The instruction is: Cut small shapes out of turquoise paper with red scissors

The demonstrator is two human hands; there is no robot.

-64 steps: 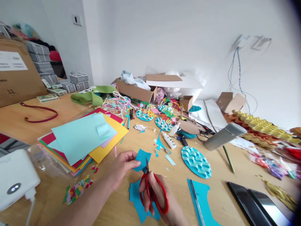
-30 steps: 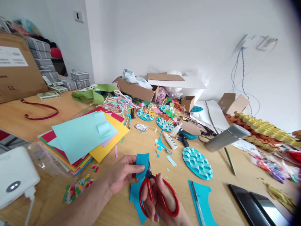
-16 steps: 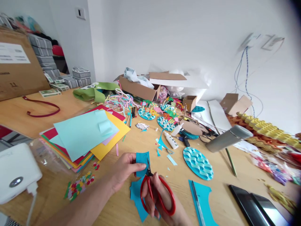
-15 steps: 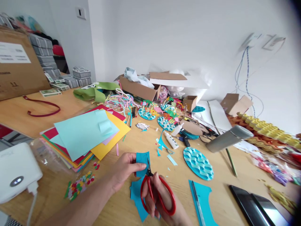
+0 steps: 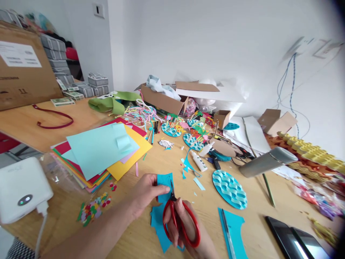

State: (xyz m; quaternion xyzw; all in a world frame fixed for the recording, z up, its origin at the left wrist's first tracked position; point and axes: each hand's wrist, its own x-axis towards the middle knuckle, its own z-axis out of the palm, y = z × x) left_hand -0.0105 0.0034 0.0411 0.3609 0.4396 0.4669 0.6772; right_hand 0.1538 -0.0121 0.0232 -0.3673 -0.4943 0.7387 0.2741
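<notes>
Between the thumb and fingers of my left hand (image 5: pixel 147 191) is a small piece of blue paper (image 5: pixel 165 178), held upright above the table. My right hand (image 5: pixel 185 219) grips red-handled scissors (image 5: pixel 194 222), fingers through the loops. Their blades point up and away along the right edge of the blue piece, close to my left thumb. Below the hands lie blue paper offcuts (image 5: pixel 159 223), partly covered by the scissors and my right hand. A larger blue sheet (image 5: pixel 237 230) with a pen (image 5: pixel 228 233) on it lies to the right.
Beyond the right hand lies a wave-patterned blue oval (image 5: pixel 229 189), with a white glue bottle (image 5: pixel 198 161) and a grey flask (image 5: pixel 268 162) behind. Coloured paper sheets (image 5: pixel 97 149) and a white charger-like device (image 5: pixel 24 190) occupy the left. Dark phone-like devices (image 5: pixel 289 237) are at lower right.
The view has shifted slightly, so most things sit a little further right. The scissor handles have drawn somewhat closer together. Both hands keep their hold.
</notes>
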